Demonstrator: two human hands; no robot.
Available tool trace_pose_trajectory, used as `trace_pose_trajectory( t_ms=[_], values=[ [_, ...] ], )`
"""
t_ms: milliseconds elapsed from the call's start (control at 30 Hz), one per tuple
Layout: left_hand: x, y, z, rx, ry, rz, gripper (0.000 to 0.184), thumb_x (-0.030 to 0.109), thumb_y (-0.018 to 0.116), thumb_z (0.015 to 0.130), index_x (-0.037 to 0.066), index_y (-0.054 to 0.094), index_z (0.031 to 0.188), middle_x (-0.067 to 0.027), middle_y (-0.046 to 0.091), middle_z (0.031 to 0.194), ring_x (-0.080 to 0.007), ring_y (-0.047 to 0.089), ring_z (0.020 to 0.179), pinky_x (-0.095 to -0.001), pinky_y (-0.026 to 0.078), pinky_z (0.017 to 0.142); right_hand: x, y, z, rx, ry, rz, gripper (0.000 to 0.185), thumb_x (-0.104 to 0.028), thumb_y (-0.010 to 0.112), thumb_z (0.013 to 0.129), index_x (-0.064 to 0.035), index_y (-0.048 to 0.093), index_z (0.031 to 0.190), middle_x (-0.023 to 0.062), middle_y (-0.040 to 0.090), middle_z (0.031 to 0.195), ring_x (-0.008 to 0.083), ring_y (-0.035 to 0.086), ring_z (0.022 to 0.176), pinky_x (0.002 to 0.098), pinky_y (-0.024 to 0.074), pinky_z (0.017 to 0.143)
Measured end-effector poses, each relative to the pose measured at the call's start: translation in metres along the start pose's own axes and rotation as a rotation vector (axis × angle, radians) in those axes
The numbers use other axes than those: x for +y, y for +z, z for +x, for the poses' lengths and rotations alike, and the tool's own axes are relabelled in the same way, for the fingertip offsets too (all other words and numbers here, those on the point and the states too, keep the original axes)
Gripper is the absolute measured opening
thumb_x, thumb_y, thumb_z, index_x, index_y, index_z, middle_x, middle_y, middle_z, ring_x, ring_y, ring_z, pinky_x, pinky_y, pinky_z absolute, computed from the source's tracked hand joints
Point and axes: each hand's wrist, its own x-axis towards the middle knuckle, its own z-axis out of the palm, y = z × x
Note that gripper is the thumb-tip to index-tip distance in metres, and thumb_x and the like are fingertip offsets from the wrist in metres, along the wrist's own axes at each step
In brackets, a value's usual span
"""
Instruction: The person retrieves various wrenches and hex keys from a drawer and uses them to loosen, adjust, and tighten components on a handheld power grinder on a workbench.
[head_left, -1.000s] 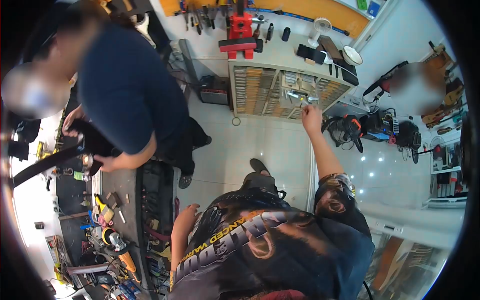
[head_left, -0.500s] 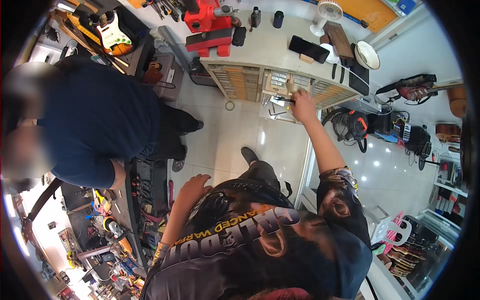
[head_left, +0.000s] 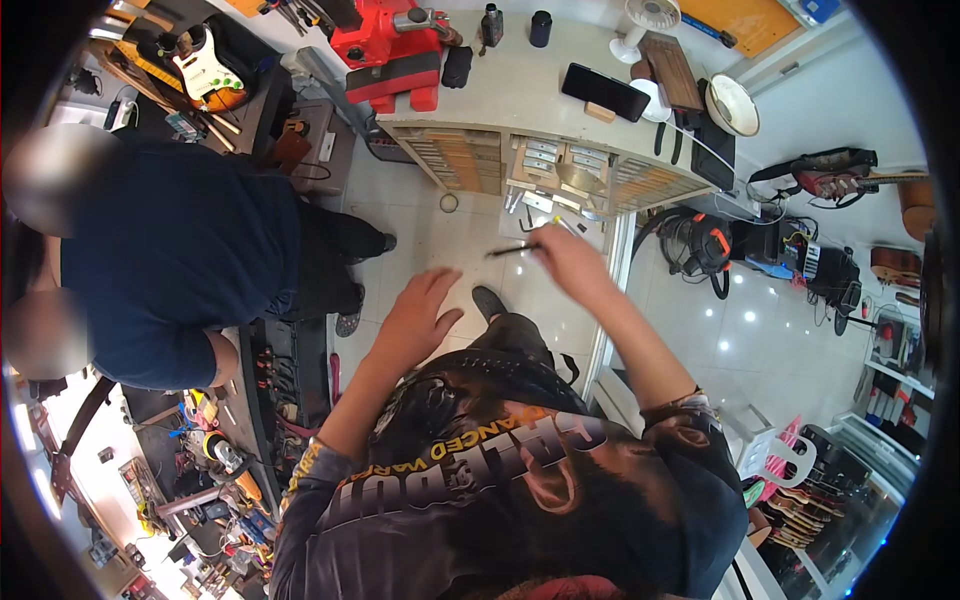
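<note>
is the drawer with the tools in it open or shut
Open: the drawer juts out past the cabinet front, its tools in view.

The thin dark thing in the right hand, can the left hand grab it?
Probably yes. The left hand looks empty, its fingers spread, and the thin dark tool sticks out of the right hand towards it, with nothing visible between.

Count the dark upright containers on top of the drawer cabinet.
2: a capped container near the red vise and a rounder container toward the white fan. The vise may hide others.
</note>
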Motion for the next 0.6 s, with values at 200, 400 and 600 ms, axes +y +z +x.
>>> trace_pose_trajectory(
  t_ms=[200,400,600],
  values=[
    [0.016,0.005,0.030,-0.236,-0.252,-0.226,0.032,0.020,0.065,0.110,0.003,0.064,0.137,-0.0203,0.076,0.115,-0.0438,0.072,0.107,-0.0493,0.056,0.094,-0.053,0.034,-0.010,-0.116,-0.149,0.316,0.029,-0.014,0.076,0.100,-0.0046,0.065,0.126,0.0153,0.071,0.113,0.0375,0.070,0.099,0.0484,0.0574,0.089],
    [-0.004,0.031,0.009,-0.111,-0.450,-0.605,0.018,0.016,0.055,0.117,0.002,0.062,0.126,-0.0056,0.063,0.091,-0.0168,0.063,0.084,-0.0344,0.054,0.080,-0.034,0.034,0.000,-0.288,0.050,0.572,0.025,-0.014,0.077,0.100,-0.0028,0.071,0.121,0.0144,0.072,0.107,0.0293,0.070,0.093,0.0420,0.0573,0.085],
    [-0.013,0.040,0.006,-0.087,-0.500,-0.864,0.017,0.014,0.051,0.118,0.001,0.059,0.125,-0.0034,0.063,0.095,-0.0135,0.062,0.086,-0.0311,0.055,0.082,0.052,0.042,0.054,0.190,0.105,0.139,0.024,-0.005,0.071,0.096,-0.0077,0.076,0.119,0.0173,0.073,0.111,0.0376,0.073,0.100,0.0472,0.0601,0.087]
  ],
)
